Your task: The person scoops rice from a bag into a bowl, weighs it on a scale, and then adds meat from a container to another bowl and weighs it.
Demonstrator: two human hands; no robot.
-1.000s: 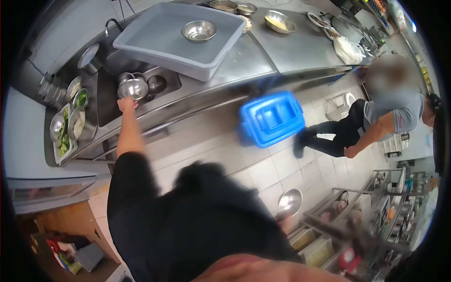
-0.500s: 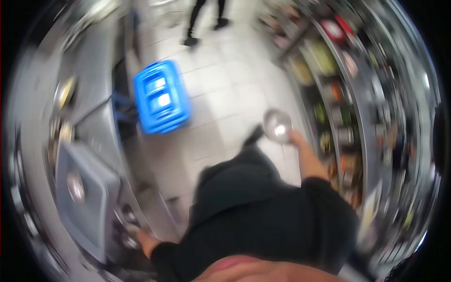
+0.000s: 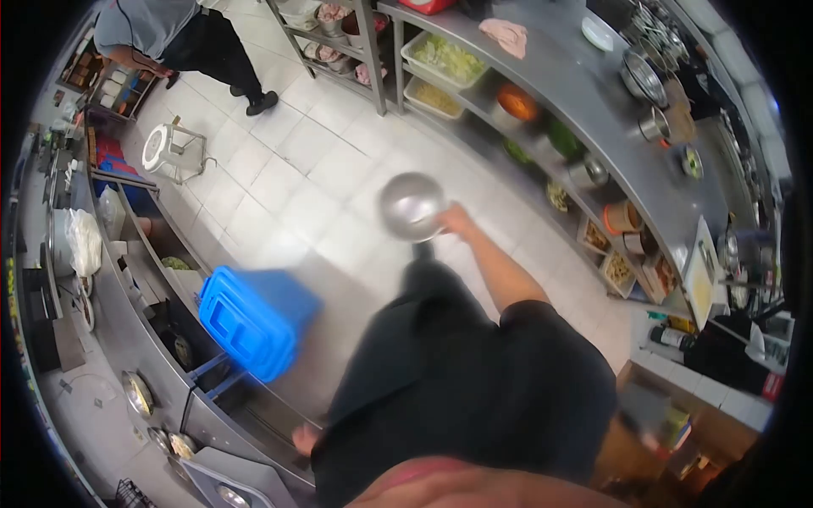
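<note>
Metal bowl, one: rim held in my closed right grip.
Left grip: blurred, closure and contents I can't make out. Gray tub near it, cut off below.

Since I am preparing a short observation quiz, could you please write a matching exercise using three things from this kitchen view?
Column one:
1. Round, shiny metal bowl
2. Blue, rectangular plastic bin
3. White, rectangular tray

Column two:
A. Closed with a lid
B. Holding pale-green cut vegetables
C. In the person's right hand

Pairs: 1-C, 2-A, 3-B.
</note>
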